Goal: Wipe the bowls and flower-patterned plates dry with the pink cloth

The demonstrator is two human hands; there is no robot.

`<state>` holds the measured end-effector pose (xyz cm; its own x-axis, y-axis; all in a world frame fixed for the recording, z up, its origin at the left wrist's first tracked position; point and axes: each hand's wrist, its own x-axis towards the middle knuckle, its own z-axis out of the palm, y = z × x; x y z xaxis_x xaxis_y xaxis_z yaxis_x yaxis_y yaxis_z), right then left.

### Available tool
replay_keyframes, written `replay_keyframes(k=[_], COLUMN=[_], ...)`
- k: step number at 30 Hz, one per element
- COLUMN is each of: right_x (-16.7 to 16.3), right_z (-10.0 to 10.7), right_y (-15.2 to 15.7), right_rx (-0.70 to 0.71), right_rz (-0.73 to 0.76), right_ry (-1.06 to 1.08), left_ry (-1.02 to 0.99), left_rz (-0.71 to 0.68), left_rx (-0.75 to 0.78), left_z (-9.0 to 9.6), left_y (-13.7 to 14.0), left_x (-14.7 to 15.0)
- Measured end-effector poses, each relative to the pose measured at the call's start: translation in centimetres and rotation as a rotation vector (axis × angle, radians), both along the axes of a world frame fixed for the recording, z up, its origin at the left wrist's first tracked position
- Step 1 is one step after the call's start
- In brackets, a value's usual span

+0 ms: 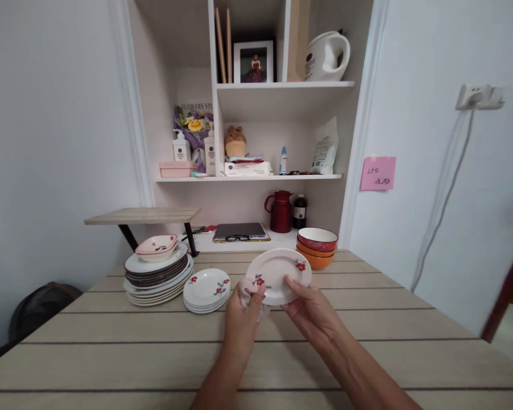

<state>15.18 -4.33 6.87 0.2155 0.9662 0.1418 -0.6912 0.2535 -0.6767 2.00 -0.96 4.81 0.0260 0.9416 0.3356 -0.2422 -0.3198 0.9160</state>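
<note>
A small white plate (277, 267) with red flowers is held up above the table, its top face tilted toward me. My left hand (245, 304) grips its left edge, thumb on the face, with a crumpled pale cloth (248, 289) between the fingers and the rim. On the right side, my right hand (310, 307) is closed on the rim, thumb on top and fingers underneath. Left of my hands stands a short stack of matching flowered plates (207, 286). The plate's underside is hidden from view.
A taller stack of plates (158, 279) with pinkish bowls (157, 246) on top stands far left, by a small raised shelf (143, 215). Red and orange bowls (316, 250) are nested at the back right. Behind are a red jug (281, 212), eyeglasses (237, 238) and a dark laptop-like slab (239, 230).
</note>
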Motion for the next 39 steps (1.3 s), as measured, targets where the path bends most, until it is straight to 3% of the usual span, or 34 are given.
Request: replay_keyframes(k=[8,12,14,19,22,26,29,34,39], right_x=[-0.3,0.1,0.3,1.1,0.9,-0.8,-2.2,-2.4,-1.6], right_z=[0.5,-0.6,-1.5,-3.2,-4.2,-5.4,-5.6,-4.7,-4.5], right_y=[-0.6,0.4,1.2,2.7,3.0,3.1,2.8,2.4,2.4], right_rx=[0.005,-0.098,-0.139,-0.208,-0.236,-0.299,-0.356,-0.37,-0.331], right_rz=[0.045,0.075,0.121,0.074,0.049,0.091,0.178,0.247,0.258], right_ry=[-0.116,0.024,0.09,0.216,0.229,0.241,0.247,0.271,0.275], left_ry=[-0.031,0.007,0.069,0.284,0.308,0.339,0.475,0.899,0.971], left_rz=[-0.145,-0.258,-0.173,0.324,0.44,0.513,0.475,0.284,0.068], left_rx=[-0.147,-0.198,-0.144,0.079,0.19,0.457,0.555,0.454,0.45], left_z=[-1.3,-2.1,-2.6,-3.7,-3.6,-3.3,-3.3,-3.8,-3.6], left_y=[-0.3,0.3,1.0,2.8,2.8,2.2,1.8,1.0,0.0], left_x=[-0.1,0.1,-0.1,-1.9,-2.9,-2.7,-2.1,-1.5,-1.6])
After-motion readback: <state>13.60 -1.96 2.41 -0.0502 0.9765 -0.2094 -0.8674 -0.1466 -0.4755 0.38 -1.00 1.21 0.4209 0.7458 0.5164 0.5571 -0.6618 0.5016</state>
